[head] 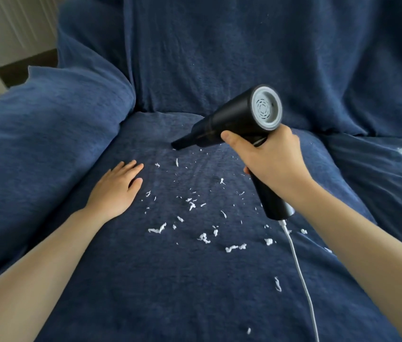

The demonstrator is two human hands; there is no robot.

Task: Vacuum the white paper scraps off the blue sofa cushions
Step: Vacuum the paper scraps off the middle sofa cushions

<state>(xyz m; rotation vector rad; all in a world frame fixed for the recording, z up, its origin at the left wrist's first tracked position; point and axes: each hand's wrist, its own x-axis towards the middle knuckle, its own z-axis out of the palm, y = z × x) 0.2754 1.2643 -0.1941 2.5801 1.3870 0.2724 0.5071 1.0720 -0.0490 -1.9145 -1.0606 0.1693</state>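
Observation:
My right hand [269, 159] grips the handle of a black handheld vacuum [234, 119] with a grey rear vent. Its narrow nozzle [177, 144] points down-left and touches the blue seat cushion [170, 280] near its back edge. Several white paper scraps [195, 206] lie scattered over the cushion's middle, in front of the nozzle and towards me. My left hand [118, 188] rests flat on the cushion, fingers straight, left of the scraps. A white cord [298, 267] hangs from the handle's base.
The padded sofa arm [47, 134] rises at the left and the blue backrest [244, 58] stands behind. A second seat cushion [380, 174] at the right carries a few scraps [401, 151]. A wall and floor show at the far left.

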